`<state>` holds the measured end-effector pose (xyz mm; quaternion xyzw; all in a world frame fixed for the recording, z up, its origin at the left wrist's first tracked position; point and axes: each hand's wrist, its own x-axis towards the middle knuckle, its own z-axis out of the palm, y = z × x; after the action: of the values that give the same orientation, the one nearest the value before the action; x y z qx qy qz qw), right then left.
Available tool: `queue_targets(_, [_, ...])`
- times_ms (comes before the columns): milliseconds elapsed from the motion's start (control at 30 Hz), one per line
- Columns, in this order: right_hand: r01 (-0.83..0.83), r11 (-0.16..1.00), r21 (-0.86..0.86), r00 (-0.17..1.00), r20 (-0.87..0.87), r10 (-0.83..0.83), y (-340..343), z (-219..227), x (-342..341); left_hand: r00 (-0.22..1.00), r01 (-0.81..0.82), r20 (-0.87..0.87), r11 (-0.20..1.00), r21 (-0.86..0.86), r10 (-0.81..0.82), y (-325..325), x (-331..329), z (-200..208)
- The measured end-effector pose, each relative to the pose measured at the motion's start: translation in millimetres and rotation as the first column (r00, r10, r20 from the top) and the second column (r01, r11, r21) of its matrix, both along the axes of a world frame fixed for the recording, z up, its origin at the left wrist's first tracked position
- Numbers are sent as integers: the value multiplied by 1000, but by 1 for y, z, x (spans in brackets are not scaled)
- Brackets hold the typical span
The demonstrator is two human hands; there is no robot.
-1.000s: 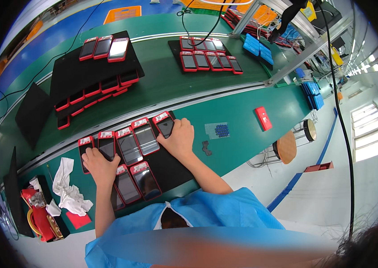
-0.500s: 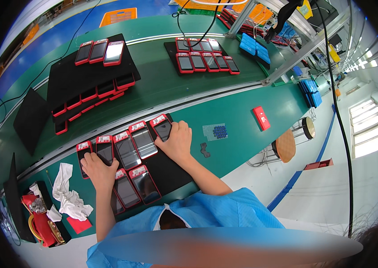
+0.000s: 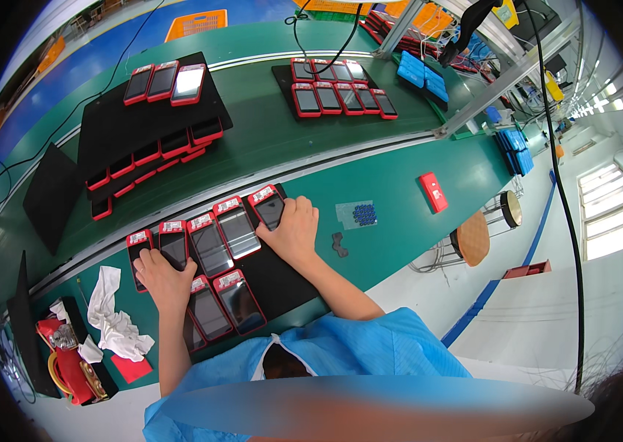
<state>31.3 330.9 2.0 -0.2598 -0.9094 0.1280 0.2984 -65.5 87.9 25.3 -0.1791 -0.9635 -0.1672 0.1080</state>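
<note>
Several red-framed handheld devices with dark screens, such as this one, lie face up in two rows on a black board. My left hand is closed round the lower ends of the two leftmost devices in the far row, fingers over the outer one and thumb beside the second. At the row's right end, my right hand grips a slightly tilted device, thumb at its lower end and fingers along its right side. A near-row device is partly hidden by my left forearm.
Stacked black boards with more devices stand beyond the metal rail, another loaded board farther right. On the green bench lie a sheet of blue dots, a grey piece, a red box, crumpled white cloth and a box of items.
The whole view has shifted very slightly. Both hands stay at the same devices, and nothing has visibly been taken up or let go.
</note>
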Motion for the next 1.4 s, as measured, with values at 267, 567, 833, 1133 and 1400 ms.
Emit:
queue_targets(267, [-3,1000,-14,1000,3,3,1,2,1,1000,-9,24,1000,-13,10,1,0,0])
queue_targets(567, [1,1000,-13,1000,20,0,1,2,1,998,-21,50,999,-25,22,1,0,1])
queue_targets(833, [8,1000,-20,999,40,-7,0,4,1,1000,-11,11,1000,-29,11,2,0,1])
queue_targets(1133, [5,1000,25,1000,23,-6,0,4,0,1000,11,-29,1000,3,-11,0,1,1])
queue_targets(1400, [5,1000,7,999,39,-5,0,3,1,999,19,-27,1000,10,-19,0,1,-1])
